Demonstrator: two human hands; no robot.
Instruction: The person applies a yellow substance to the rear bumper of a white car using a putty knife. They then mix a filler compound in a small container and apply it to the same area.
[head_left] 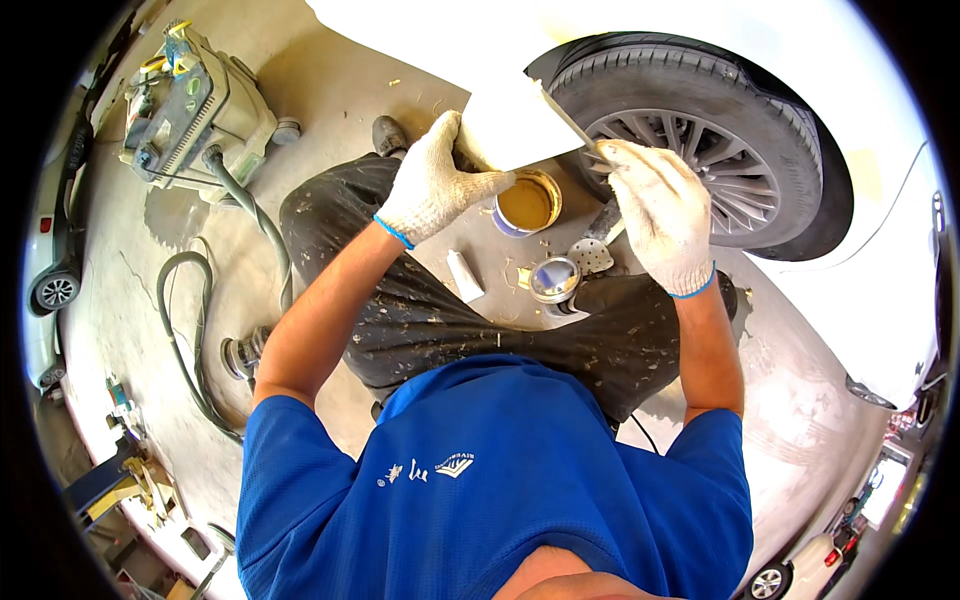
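Observation:
My gloved left hand point(430, 190) grips a flat cream board point(515, 125) by its left edge. My gloved right hand point(655, 205) is closed on a thin tool point(582, 138), perhaps a spreader, at the board's right edge; its tip is hard to make out. Below the board stands a tub point(513, 222) with yellow-tan paste inside. A white tube point(464, 275) lies on the floor between my legs, beside a shiny round lid point(553, 280) and a perforated pad point(592, 257).
A white car point(850, 160) with a wheel point(720, 190) fills the right. At upper left stands a wheeled extractor point(200, 120) with a hose point(255, 225) running toward a round tool point(243, 352). Other cars point(58, 290) line the far edges.

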